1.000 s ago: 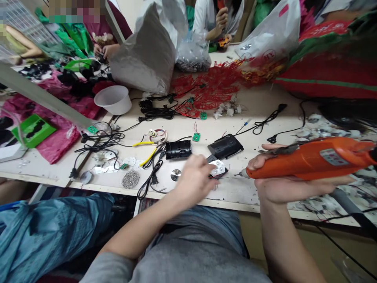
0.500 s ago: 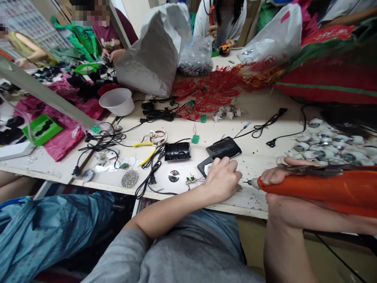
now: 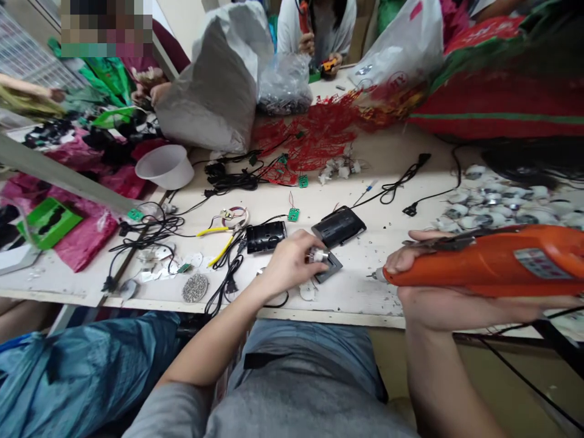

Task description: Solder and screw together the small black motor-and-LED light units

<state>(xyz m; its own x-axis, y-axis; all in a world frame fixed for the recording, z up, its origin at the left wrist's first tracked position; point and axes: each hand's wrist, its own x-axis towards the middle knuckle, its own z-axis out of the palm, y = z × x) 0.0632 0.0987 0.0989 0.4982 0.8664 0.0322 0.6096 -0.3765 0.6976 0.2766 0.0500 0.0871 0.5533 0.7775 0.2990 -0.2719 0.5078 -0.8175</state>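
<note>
1. Left hand (image 3: 287, 264): narrow pinch on a metal fitting (image 3: 318, 256), which sits over a black square plate (image 3: 329, 269) at the hand's 3 o'clock.
2. Right hand (image 3: 449, 308): closed round an orange rotary tool (image 3: 483, 264), held level, with its bit (image 3: 375, 275) aimed at 9 o'clock, toward the plate and well apart from the fitting.
3. Table (image 3: 360, 307): pale worktop under both hands.
4. Black case (image 3: 338, 226): at the left hand's 1 o'clock, just beside the plate.
5. Black housing (image 3: 266, 236): at the left hand's 11 o'clock, near the knuckles.
6. Green circuit board (image 3: 294, 214): at the left hand's 12 o'clock.
7. Yellow-handled pliers (image 3: 219, 240): at the left hand's 10 o'clock.
8. Metal discs (image 3: 497, 210): heaped at the table's 2 o'clock.
9. Red wire tangle (image 3: 310, 143): at the table's 12 o'clock.
10. Co-worker's hands (image 3: 317, 52): across the table at 12 o'clock.
</note>
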